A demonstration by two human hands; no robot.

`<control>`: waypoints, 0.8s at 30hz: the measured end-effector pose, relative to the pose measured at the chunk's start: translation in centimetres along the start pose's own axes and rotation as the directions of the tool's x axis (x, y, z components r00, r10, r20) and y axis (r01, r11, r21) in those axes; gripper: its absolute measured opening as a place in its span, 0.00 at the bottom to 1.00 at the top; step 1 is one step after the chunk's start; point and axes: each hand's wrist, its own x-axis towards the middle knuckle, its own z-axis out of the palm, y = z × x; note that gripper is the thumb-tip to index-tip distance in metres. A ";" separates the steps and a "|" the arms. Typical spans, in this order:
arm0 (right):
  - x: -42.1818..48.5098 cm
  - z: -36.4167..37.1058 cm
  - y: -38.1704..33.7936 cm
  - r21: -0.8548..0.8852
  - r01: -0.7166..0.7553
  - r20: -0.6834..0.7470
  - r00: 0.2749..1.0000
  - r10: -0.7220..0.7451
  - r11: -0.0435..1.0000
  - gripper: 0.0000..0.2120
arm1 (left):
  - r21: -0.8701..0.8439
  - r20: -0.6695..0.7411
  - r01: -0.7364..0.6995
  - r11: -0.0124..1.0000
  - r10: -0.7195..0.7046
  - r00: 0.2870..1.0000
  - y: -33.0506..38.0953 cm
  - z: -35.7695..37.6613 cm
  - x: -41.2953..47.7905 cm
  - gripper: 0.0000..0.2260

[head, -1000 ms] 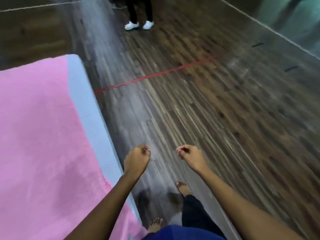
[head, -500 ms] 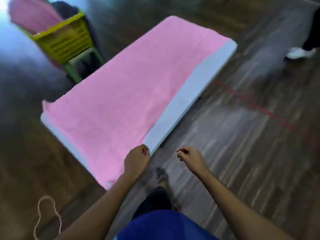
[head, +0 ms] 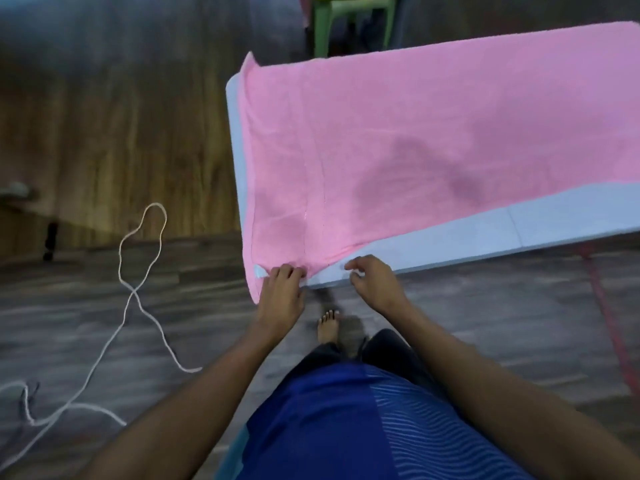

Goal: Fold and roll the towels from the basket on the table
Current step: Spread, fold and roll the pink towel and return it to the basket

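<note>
A large pink towel [head: 415, 133] lies spread flat over the light blue table [head: 519, 226], and its near left corner hangs over the table's end. My left hand [head: 282, 289] is at that near corner, its fingers curled onto the towel's hem. My right hand [head: 375, 282] hovers just over the bare table edge beside the towel's near edge, with loosely curled fingers that hold nothing. The basket is out of view.
A green stool [head: 353, 19] stands beyond the table's far side. A loose white cord [head: 138, 289] loops over the wooden floor to the left. A red line [head: 609, 323] runs along the floor at right. My bare foot [head: 327, 327] is under the table's corner.
I have turned and stepped up to the table's short end. Both hands, held in the air before, now reach the towel's near corner; the left one has come down on the hem.
</note>
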 end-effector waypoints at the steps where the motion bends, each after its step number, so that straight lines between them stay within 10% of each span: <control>1: 0.7 0.1 0.1 -0.043 0.053 0.021 0.998 -0.053 0.998 0.14 | 0.012 -0.011 0.009 1.000 -0.009 1.000 0.0 0.2 -0.1 0.18; 13: 4.9 -1.5 1.3 -0.394 0.496 0.185 0.867 -0.462 0.774 0.21 | -0.157 -0.122 0.204 0.966 -0.224 0.967 0.0 0.2 0.8 0.05; 24: 7.4 -1.6 -1.1 -0.457 0.424 0.160 0.904 -0.397 0.782 0.11 | -0.273 -0.110 0.152 0.950 -0.188 0.976 -0.1 -1.6 2.0 0.12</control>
